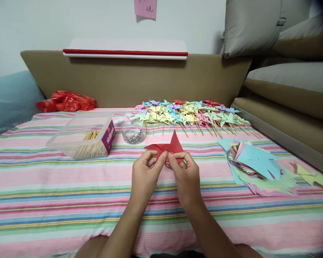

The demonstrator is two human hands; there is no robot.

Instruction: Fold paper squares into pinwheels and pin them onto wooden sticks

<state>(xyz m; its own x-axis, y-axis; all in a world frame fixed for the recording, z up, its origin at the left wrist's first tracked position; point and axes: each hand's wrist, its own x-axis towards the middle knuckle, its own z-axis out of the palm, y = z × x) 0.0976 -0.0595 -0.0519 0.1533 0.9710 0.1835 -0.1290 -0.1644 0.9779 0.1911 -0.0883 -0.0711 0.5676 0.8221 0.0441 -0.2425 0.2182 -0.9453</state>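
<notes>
Both hands hold a red paper pinwheel (174, 145) above the striped cloth, its corners partly folded in toward the middle. My left hand (148, 172) pinches it from the left, thumb on the front near the centre. From the right, my right hand (184, 172) grips it with the thumb beside the other thumb. One pointed blade stands up and another reaches left. The lower part of the paper is hidden behind the fingers. Whether a pin is in the centre I cannot make out.
A clear plastic box (70, 143) of wooden sticks (90, 147) and a round tub of metal pins (134, 138) stand left. Finished pinwheels on sticks (188, 116) lie in rows behind. Cut paper sheets (258, 161) are piled right. A red plastic bag (70, 101) lies back left.
</notes>
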